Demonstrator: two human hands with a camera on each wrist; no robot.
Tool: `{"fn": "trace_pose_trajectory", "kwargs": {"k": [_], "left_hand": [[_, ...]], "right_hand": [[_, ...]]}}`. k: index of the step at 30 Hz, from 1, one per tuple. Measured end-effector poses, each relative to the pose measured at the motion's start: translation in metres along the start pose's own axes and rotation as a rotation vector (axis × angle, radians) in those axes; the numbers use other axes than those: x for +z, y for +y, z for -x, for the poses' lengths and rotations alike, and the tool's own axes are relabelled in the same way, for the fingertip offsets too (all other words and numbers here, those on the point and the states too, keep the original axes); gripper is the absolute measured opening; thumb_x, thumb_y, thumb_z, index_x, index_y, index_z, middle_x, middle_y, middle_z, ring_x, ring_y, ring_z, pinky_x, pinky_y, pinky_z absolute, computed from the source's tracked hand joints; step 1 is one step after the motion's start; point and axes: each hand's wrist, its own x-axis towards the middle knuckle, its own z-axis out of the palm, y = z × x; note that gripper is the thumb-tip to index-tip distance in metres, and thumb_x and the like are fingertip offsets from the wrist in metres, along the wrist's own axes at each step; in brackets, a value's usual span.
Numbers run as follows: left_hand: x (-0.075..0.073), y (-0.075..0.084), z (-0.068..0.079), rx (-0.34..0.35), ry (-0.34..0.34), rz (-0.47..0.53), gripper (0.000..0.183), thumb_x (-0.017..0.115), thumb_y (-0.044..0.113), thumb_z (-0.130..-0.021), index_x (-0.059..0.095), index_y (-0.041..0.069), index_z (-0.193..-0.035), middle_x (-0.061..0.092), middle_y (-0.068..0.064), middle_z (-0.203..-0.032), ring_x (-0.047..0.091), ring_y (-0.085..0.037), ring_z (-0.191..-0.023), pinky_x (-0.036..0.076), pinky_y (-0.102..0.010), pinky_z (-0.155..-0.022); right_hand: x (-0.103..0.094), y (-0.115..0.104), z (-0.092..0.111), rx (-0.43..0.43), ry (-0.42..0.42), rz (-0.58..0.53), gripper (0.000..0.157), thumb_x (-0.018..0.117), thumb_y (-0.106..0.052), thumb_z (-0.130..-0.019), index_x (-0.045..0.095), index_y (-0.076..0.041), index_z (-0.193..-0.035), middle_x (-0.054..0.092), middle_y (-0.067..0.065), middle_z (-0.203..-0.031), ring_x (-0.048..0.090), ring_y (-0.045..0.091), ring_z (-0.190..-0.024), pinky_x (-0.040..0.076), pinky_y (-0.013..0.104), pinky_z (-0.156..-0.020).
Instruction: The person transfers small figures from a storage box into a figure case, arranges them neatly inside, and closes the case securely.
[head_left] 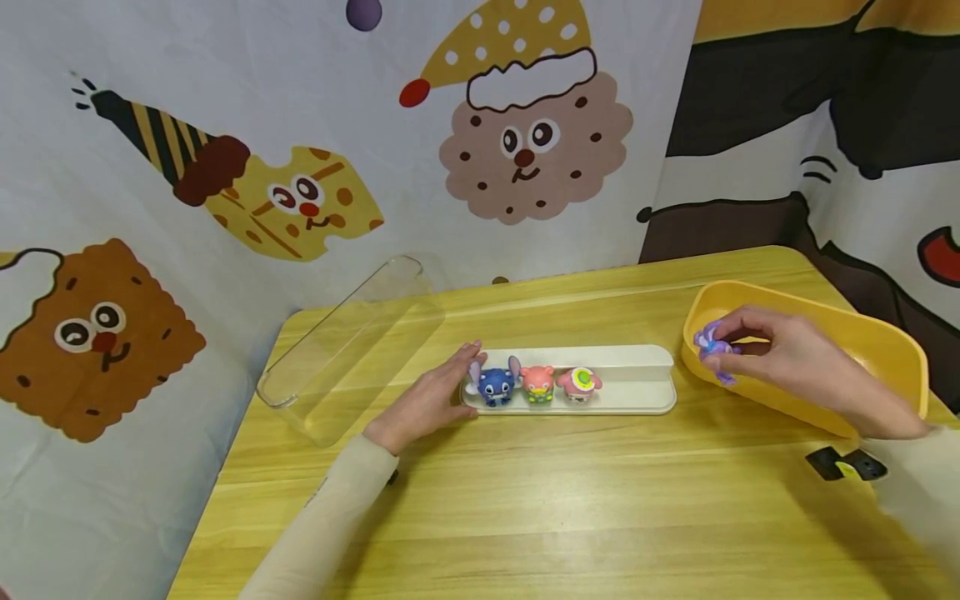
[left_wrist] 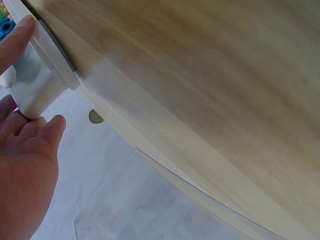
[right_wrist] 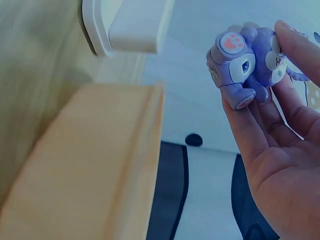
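Cartoon cloth [head_left: 300, 67] backs our table [head_left: 540, 508] — at frame right, we pinch the purple toy [right_wrist: 262, 55] in our right hand [head_left: 798, 362], by the bin [head_left: 847, 329]; at centre, our left hand [head_left: 427, 404] grips the tray [head_left: 637, 393] — three toys [head_left: 537, 382] sit on it.

The pale-sleeved left forearm [head_left: 330, 508] slants up and inward to a left grip [head_left: 427, 402] with its thumb [left_wrist: 17, 39] parted from its fingers [left_wrist: 50, 132], while the right forearm [head_left: 911, 475], also sleeved, angles inward to a right grip [head_left: 787, 354] pinching between thumb and fingers.
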Motion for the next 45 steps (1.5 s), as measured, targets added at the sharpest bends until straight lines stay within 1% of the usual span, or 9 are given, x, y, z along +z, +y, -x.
{"fn": "trace_pose_trajectory", "kwargs": {"k": [6,12,15,19,23,31,37,42,45], "left_hand": [[0.001,-0.001,0.001,-0.002,0.001,0.005,0.094,0.085,0.021,-0.088,0.031,0.012,-0.164,0.017,-0.007,-0.172,0.019,-0.022,-0.157,0.028,-0.043,-0.124],[0.001,-0.001,0.001,-0.002,0.001,0.010,0.094,0.085,0.021,-0.088,0.030,0.013,-0.164,0.015,-0.004,-0.173,0.018,-0.020,-0.157,0.027,-0.041,-0.124],[0.001,-0.001,0.001,-0.003,-0.002,0.011,0.094,0.085,0.021,-0.088,0.029,0.014,-0.164,0.014,-0.003,-0.173,0.018,-0.019,-0.157,0.027,-0.040,-0.125],[0.001,-0.001,0.001,0.004,0.001,0.015,0.095,0.085,0.020,-0.088,0.029,0.014,-0.164,0.016,-0.005,-0.173,0.019,-0.021,-0.157,0.028,-0.042,-0.124],[0.001,-0.002,0.000,0.014,0.009,0.012,0.095,0.085,0.020,-0.088,0.030,0.013,-0.164,0.018,-0.008,-0.172,0.020,-0.022,-0.157,0.029,-0.043,-0.123],[0.001,-0.003,0.000,0.018,0.004,0.019,0.094,0.085,0.021,-0.088,0.030,0.012,-0.164,0.016,-0.006,-0.173,0.019,-0.021,-0.157,0.028,-0.043,-0.124],[0.000,-0.002,0.000,0.017,0.007,0.016,0.094,0.085,0.021,-0.088,0.030,0.012,-0.164,0.017,-0.008,-0.172,0.019,-0.022,-0.157,0.028,-0.043,-0.124],[0.000,-0.002,0.000,0.016,0.010,0.020,0.095,0.086,0.021,-0.087,0.031,0.012,-0.164,0.017,-0.007,-0.172,0.019,-0.022,-0.157,0.028,-0.044,-0.124],[0.001,-0.002,0.000,0.014,0.009,0.017,0.095,0.086,0.021,-0.087,0.030,0.013,-0.164,0.017,-0.007,-0.172,0.019,-0.021,-0.157,0.028,-0.043,-0.124]], "right_hand": [[0.016,-0.001,-0.003,-0.047,-0.008,-0.093,0.031,0.082,-0.023,-0.092,0.067,-0.007,-0.115,0.064,0.011,-0.114,0.064,0.005,-0.094,0.056,0.010,-0.077],[0.030,-0.004,-0.006,-0.101,-0.020,-0.114,0.027,0.079,-0.020,-0.094,0.069,-0.009,-0.116,0.064,0.007,-0.116,0.061,0.002,-0.100,0.053,0.007,-0.083],[0.035,-0.004,-0.007,-0.123,-0.021,-0.114,0.023,0.079,-0.021,-0.094,0.072,-0.012,-0.115,0.065,0.005,-0.114,0.061,0.003,-0.100,0.052,0.007,-0.085],[0.041,-0.004,-0.008,-0.139,-0.012,-0.126,0.020,0.079,-0.020,-0.094,0.074,-0.013,-0.112,0.066,0.004,-0.110,0.062,0.005,-0.097,0.053,0.008,-0.084],[0.047,-0.005,-0.008,-0.130,-0.012,-0.151,0.020,0.079,-0.021,-0.095,0.073,-0.011,-0.111,0.064,0.006,-0.111,0.062,0.007,-0.096,0.054,0.009,-0.083],[0.057,-0.011,-0.010,-0.114,0.001,-0.163,0.021,0.078,-0.025,-0.095,0.072,-0.010,-0.108,0.065,0.005,-0.113,0.062,0.008,-0.099,0.052,0.007,-0.087],[0.062,-0.013,-0.013,-0.075,0.024,-0.121,0.029,0.079,-0.028,-0.094,0.072,-0.008,-0.113,0.067,0.007,-0.116,0.060,0.007,-0.100,0.051,0.008,-0.085],[0.067,-0.015,-0.014,-0.058,0.036,-0.148,0.031,0.080,-0.027,-0.093,0.071,-0.006,-0.114,0.070,0.009,-0.112,0.062,0.011,-0.096,0.052,0.010,-0.081],[0.070,-0.017,-0.014,-0.022,0.022,-0.171,0.035,0.081,-0.031,-0.092,0.071,-0.007,-0.114,0.071,0.010,-0.112,0.065,0.016,-0.097,0.054,0.011,-0.080]]}}
